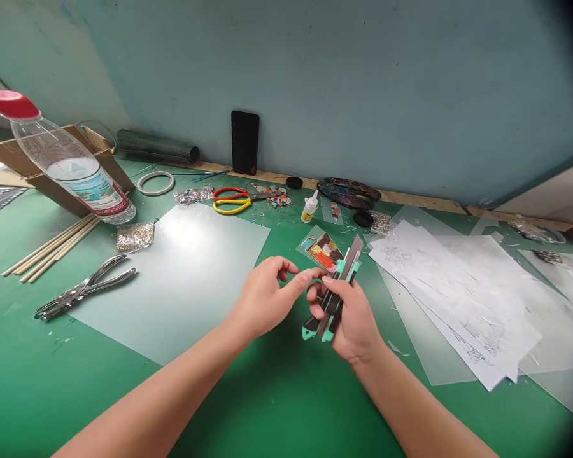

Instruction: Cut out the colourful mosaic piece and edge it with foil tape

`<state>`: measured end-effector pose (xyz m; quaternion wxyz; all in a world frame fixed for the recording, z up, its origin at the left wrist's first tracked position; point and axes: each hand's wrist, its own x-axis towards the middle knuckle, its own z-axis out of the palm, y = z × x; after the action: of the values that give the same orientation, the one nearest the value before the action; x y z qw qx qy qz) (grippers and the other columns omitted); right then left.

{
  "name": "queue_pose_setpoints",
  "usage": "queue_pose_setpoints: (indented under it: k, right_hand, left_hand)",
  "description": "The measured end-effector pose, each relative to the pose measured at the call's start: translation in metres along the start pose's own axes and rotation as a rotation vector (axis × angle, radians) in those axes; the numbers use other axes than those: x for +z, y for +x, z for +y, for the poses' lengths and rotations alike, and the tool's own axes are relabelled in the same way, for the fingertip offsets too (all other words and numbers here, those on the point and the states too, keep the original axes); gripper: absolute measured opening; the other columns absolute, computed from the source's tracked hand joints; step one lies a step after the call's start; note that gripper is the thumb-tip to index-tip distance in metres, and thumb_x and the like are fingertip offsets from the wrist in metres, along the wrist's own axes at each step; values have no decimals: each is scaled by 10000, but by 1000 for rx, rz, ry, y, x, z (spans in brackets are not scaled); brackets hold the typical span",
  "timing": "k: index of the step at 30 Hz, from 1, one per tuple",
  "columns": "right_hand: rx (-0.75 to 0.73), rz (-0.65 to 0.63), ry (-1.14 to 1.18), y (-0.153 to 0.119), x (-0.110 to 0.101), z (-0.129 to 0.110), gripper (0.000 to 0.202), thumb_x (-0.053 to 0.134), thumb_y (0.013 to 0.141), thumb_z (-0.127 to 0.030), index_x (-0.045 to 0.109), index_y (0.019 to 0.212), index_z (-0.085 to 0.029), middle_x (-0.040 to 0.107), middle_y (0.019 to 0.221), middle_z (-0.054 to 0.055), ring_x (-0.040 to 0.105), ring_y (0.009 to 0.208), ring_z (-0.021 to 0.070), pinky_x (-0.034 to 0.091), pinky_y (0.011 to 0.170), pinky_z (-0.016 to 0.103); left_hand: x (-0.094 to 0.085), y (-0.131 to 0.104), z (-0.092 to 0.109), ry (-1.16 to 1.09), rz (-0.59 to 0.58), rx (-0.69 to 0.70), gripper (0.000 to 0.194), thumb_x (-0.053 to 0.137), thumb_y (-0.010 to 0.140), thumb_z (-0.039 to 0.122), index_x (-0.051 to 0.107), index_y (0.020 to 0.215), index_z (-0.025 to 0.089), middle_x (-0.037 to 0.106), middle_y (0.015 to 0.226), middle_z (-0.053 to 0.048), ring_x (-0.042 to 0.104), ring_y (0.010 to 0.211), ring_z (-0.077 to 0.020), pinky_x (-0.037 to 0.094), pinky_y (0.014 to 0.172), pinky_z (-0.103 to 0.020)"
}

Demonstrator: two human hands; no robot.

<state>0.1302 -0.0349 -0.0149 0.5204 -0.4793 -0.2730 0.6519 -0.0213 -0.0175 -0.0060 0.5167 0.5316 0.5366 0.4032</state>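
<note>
My right hand (356,318) is wrapped around a teal-and-black utility knife (335,305), its blade out and pointing away from me. My left hand (272,296) reaches in from the left, thumb and forefinger together in a pinch beside the knife and my right fingertips. What sits in that pinch, if anything, is hidden. Just past the fingertips is a colourful painted piece on clear film (323,250), its near edge covered by my hands. Whether my left fingers touch it, I cannot tell.
Left: a frosted plastic sheet (186,280), hole-punch pliers (83,294), wooden sticks (52,248) and a tilted bottle (83,172). Behind: scissors (233,200), a glue bottle (310,207) and a phone (245,142) against the wall. Sketched papers (453,299) overlap more sheets at right.
</note>
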Motion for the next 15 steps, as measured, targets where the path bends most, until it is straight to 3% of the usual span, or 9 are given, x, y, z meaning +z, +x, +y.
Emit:
queue_pose_setpoints:
  k: [2, 4, 6, 9, 11, 15]
  right_hand:
    - [58, -100, -2, -4, 1, -1, 283, 734, 775, -383, 609, 914, -171, 670, 599, -5, 568, 414, 111, 451, 406, 213]
    - [112, -180, -73, -9, 3, 1, 304, 736, 812, -410, 586, 944, -182, 699, 614, 4, 582, 405, 121, 467, 408, 221]
    - [136, -209, -168, -12, 5, 3, 337, 733, 853, -459, 571, 980, -192, 701, 608, -3, 594, 409, 132, 476, 405, 225]
    - [45, -105, -247, -11, 3, 3, 417, 746, 856, -536, 572, 1038, -203, 657, 554, -38, 578, 409, 134, 479, 395, 225]
    - [-5, -42, -260, -8, 2, 1, 481, 775, 823, -566, 587, 1078, -205, 635, 532, -51, 562, 410, 133, 486, 396, 232]
    - [-9, -41, -300, -6, 0, 1, 492, 834, 766, -550, 599, 1021, -200, 612, 513, -50, 542, 416, 134, 481, 410, 246]
  left_hand:
    - [2, 3, -3, -160, -141, -97, 419, 703, 870, 592, 678, 902, 175, 579, 640, 4, 553, 601, -154, 426, 570, -268]
    - [5, 4, -5, -353, -195, -145, 418, 675, 899, 586, 662, 896, 168, 547, 609, 26, 513, 541, -118, 418, 550, -250]
    - [5, 6, -6, -476, -119, -138, 385, 706, 895, 535, 650, 864, 155, 590, 673, 13, 508, 566, -92, 429, 570, -229]
    - [0, 11, -6, -527, 12, -132, 325, 747, 869, 444, 658, 837, 134, 649, 763, -24, 536, 622, -89, 463, 604, -223]
    - [-5, 14, -5, -495, 18, -154, 295, 749, 854, 404, 656, 801, 129, 615, 684, -11, 507, 568, -87, 450, 551, -225]
    - [-8, 13, -2, -412, -62, -138, 294, 766, 839, 399, 661, 801, 127, 569, 616, 14, 489, 507, -82, 455, 490, -223]
